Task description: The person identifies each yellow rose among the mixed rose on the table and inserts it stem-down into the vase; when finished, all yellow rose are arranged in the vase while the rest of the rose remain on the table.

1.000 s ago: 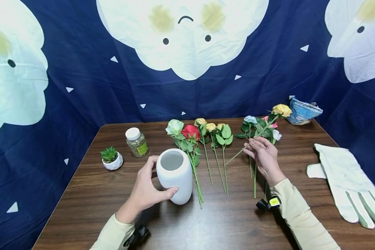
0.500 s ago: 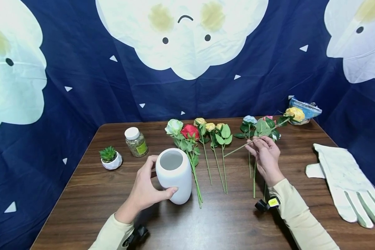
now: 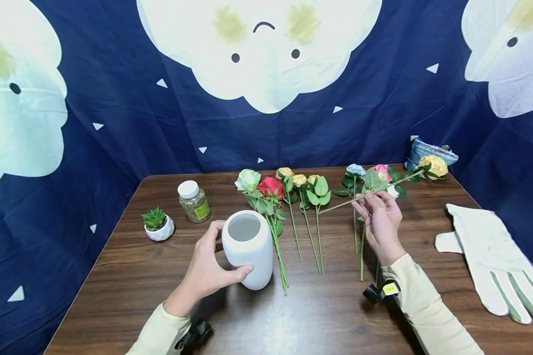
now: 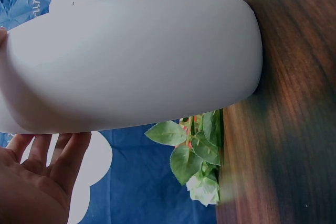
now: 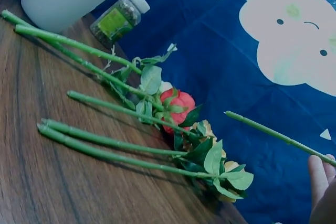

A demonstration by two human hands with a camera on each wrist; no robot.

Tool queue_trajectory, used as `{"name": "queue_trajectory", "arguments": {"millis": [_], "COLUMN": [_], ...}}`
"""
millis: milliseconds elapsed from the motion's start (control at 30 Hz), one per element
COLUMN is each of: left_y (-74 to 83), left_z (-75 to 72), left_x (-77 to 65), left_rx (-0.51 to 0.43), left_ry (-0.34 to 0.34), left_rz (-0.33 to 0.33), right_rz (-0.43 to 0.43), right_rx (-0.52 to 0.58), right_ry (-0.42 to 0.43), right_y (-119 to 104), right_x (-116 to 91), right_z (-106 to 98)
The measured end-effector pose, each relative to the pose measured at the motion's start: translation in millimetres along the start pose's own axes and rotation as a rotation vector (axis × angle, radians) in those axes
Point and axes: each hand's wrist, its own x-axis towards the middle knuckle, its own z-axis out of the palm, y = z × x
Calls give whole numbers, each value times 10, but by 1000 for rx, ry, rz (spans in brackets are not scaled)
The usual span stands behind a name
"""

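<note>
My left hand (image 3: 213, 264) grips a white vase (image 3: 256, 261) from its left side, thumb across the front. The vase stands upright on the table, and its side fills much of the left wrist view. My right hand (image 3: 380, 222) pinches the stem of a yellow rose (image 3: 433, 166) between thumb and fingers. This rose is tilted, bloom to the far right and bare stem end (image 5: 247, 121) pointing left, raised in the right wrist view. Under it lie a blue rose (image 3: 355, 171), a pink rose (image 3: 382, 172) and a white flower (image 3: 393, 192), partly covered by its leaves.
A red rose (image 3: 271, 187), a pale green rose (image 3: 248, 180) and several yellow roses (image 3: 299, 180) lie right of the vase. A lidded jar (image 3: 194, 203) and a potted succulent (image 3: 158, 225) stand left. White gloves (image 3: 493, 256) and a blue bag (image 3: 428, 154) are at the right.
The yellow rose in my right hand has swung right and down, its stem now flatter, uncovering the pink rose. My left hand and the vase have stayed put.
</note>
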Motion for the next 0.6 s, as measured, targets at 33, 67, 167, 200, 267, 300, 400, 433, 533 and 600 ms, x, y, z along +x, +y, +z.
{"name": "queue_trajectory", "arguments": {"millis": [33,67,167,200,267,300,400,433,533,600], "left_y": [0,-3,0,1,0,-1,-9,-10,-13,-11], "left_z": [0,0,2,2,1,1,2,1,1,1], "left_x": [0,-1,1,2,4,5,3,1,-3,-4], "left_rx": [-2,-2,-5,-6,-3,-2,1,1,-2,-3], "left_ry": [-1,0,-1,-2,-2,-2,-1,-1,-1,-1], "left_rz": [-1,1,1,-1,4,4,9,10,3,-1], "right_rz": [-1,-3,-5,-7,-12,-16,-24,-26,-27,-26], "right_rx": [9,14,27,29,35,36,56,65,85,102], "right_ry": [1,-1,-2,-3,-8,-10,-21,-24,-34,-36], "right_y": [-6,-12,-27,-30,-38,-41,-58,-65,-90,-108], "right_x": [-8,-17,-36,-40,-48,-53,-75,-85,-119,-145], "right_z": [9,18,41,48,59,65,88,98,132,157]}}
